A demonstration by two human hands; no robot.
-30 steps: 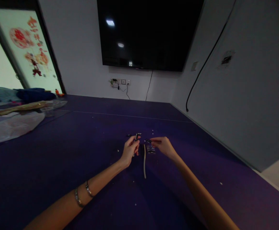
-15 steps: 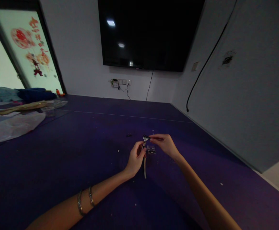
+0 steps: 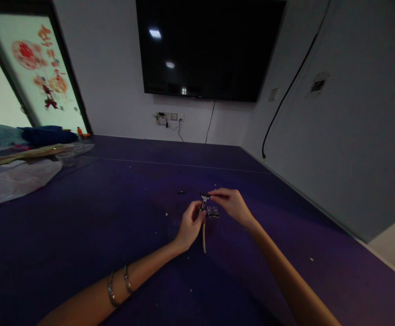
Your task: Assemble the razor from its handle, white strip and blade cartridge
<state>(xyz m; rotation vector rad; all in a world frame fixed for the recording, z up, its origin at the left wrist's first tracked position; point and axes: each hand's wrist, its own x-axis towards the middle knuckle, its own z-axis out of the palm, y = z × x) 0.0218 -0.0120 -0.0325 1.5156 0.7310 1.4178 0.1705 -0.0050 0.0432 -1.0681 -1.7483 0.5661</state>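
My left hand [image 3: 191,225] is closed around the neck of a razor [image 3: 204,198], held upright with its T-shaped head on top. A thin, pale, slightly curved handle hangs out below the fingers. At the head's right end, the thumb and fingertips of my right hand [image 3: 229,203] pinch the dark bar across the top. Just behind and right of the left fingers, a small clear case [image 3: 213,212] with dark parts lies on the purple surface. Farther off lies a small black piece [image 3: 181,192]. Fine detail of the head is too small to make out.
The purple surface [image 3: 116,253] reaches to the walls, with small white scraps scattered on it. Plastic wrapping [image 3: 24,181] and dark blue cloth [image 3: 48,135] lie at far left. A television [image 3: 211,50] hangs ahead; a black cable [image 3: 286,95] runs down the right wall.
The camera view has shifted slightly. The razor's head is tilted a little more to the left, and both hands keep the same hold.
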